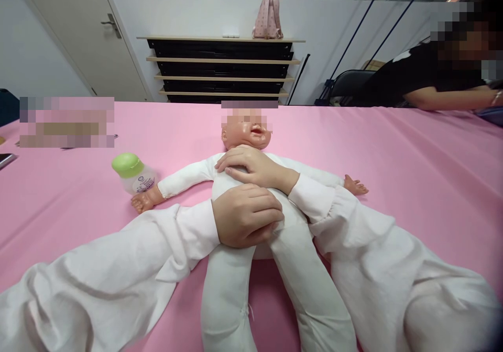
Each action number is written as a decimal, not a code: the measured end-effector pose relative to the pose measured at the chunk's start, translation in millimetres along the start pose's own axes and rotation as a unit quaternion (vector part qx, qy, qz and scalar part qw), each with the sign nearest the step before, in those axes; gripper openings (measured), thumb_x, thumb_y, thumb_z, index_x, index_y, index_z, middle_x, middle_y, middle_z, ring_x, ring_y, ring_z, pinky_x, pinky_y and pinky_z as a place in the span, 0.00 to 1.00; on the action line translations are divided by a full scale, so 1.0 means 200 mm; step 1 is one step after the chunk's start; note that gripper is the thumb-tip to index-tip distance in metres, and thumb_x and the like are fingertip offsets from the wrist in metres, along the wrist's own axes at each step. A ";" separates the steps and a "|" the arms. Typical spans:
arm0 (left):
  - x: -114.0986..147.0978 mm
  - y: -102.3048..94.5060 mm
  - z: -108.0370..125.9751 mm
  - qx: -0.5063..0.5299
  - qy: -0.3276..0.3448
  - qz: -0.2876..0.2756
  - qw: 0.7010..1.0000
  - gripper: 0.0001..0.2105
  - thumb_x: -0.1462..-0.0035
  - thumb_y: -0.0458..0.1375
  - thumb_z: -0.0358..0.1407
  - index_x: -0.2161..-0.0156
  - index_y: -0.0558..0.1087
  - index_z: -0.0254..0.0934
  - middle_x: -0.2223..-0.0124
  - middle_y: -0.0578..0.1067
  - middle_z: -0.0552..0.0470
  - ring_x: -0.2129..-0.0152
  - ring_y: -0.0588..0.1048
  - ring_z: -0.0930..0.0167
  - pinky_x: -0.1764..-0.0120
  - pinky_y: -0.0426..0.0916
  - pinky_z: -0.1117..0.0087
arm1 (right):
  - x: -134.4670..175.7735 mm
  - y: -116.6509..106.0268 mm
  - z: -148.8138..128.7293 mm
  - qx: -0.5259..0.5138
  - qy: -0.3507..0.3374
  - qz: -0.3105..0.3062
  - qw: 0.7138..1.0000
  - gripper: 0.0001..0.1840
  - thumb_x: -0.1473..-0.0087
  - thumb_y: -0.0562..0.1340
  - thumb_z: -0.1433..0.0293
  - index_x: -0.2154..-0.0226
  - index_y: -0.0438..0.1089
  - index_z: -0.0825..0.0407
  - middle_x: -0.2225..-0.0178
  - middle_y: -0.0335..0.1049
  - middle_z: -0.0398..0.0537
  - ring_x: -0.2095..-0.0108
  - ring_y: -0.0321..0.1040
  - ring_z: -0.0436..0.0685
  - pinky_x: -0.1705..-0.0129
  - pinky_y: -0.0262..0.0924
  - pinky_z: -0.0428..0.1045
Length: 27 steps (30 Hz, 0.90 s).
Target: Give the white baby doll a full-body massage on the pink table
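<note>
A baby doll (231, 184) with a white cloth body lies on its back, arms spread and legs toward me. Across its upper chest lies my right hand (255, 167), palm down and open, with fingers stretched out and slightly apart. My left hand (247, 216) is lower, on the belly near the hip. Its fingers are bent and close together against the white cloth, and its palm and some fingertips are hidden. Beside the doll's hand on the left stands a white bottle with a green cap (128, 164).
Pink cloth (412, 158) covers the table. A blurred-out item (66, 122) and part of a phone-like object (6, 160) lie at the left. A person in a black top (408, 72) sits at the far right. Behind stands a shelf (223, 61) bearing a pink backpack (269, 17).
</note>
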<state>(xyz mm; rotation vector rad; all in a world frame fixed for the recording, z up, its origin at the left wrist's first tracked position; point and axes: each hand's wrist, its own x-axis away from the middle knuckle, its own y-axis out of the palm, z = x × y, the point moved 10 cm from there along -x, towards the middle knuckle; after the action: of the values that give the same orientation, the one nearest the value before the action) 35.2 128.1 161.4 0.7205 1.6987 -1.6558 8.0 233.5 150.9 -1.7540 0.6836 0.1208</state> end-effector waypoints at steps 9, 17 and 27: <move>0.00 -0.01 -0.01 -0.002 -0.012 0.008 1.000 0.08 0.45 0.47 0.29 0.67 0.69 0.33 0.67 0.77 0.49 0.70 0.73 0.72 0.67 0.67 0.71 | 0.00 0.00 0.01 0.000 0.011 0.011 1.000 0.12 0.44 0.52 0.74 0.65 0.72 0.54 0.61 0.73 0.46 0.59 0.68 0.52 0.52 0.58 0.50; 0.00 -0.01 -0.01 -0.001 -0.018 0.009 1.000 0.07 0.46 0.48 0.29 0.67 0.68 0.33 0.67 0.76 0.49 0.70 0.73 0.72 0.67 0.67 0.71 | 0.00 -0.01 0.01 -0.002 0.011 0.013 1.000 0.13 0.44 0.52 0.75 0.65 0.72 0.54 0.62 0.74 0.46 0.59 0.68 0.52 0.54 0.58 0.50; 0.00 -0.01 -0.01 0.000 -0.019 0.011 1.000 0.07 0.46 0.48 0.28 0.67 0.69 0.33 0.68 0.77 0.49 0.71 0.72 0.72 0.68 0.66 0.71 | 0.00 0.00 0.02 0.000 0.022 0.011 1.000 0.13 0.43 0.52 0.74 0.65 0.72 0.53 0.61 0.74 0.46 0.59 0.68 0.52 0.53 0.57 0.50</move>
<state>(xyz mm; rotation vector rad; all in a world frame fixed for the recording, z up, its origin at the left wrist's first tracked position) 33.0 130.2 162.6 0.7022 1.6583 -1.6446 8.7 238.2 149.9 -1.7531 0.7360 0.0974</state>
